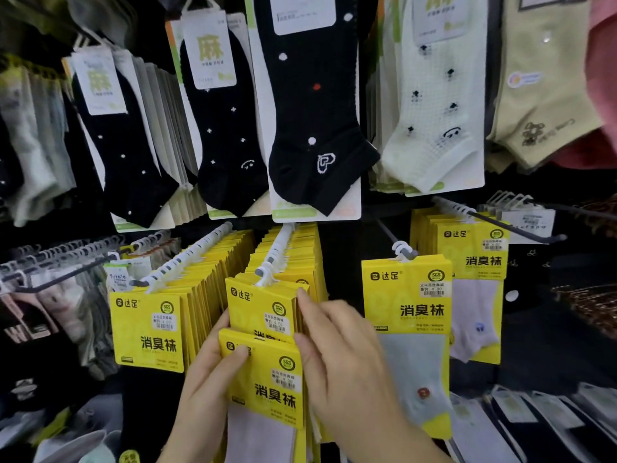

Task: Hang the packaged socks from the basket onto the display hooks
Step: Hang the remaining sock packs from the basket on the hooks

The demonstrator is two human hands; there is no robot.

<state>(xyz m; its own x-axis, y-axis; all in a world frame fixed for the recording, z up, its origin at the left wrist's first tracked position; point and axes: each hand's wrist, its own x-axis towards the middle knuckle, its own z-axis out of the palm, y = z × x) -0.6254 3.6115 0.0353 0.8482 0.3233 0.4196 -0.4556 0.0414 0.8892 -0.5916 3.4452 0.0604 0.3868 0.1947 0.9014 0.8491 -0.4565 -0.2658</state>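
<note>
Socks in pale grey tones (30,145) are hanging at the far left, and beside them black dotted socks (133,155) on white cards are filling the upper row. Below these, a long yellow row (147,332) of sock packs is hanging on a display hook (187,259), packed tight front to back. Just right of it the left hand (207,379) is gripping a loose yellow sock pack (267,379), thumb lying across its top left corner and fingers curling behind it. This held pack is sitting low in front of the middle hook (275,255), overlapping the lower edge of the front pack (260,309) hanging there, and is on no hook itself. The right hand (337,355) is resting against the right edges of the middle stack and the held pack, index finger reaching upward; whether it is pinching anything cannot be told. Further right, a yellow pack with a grey sock (407,305) is hanging at the tip of another hook (405,252), with one more yellow stack (474,259) hanging beyond it. Above, pale green socks (434,111) are hanging.
</note>
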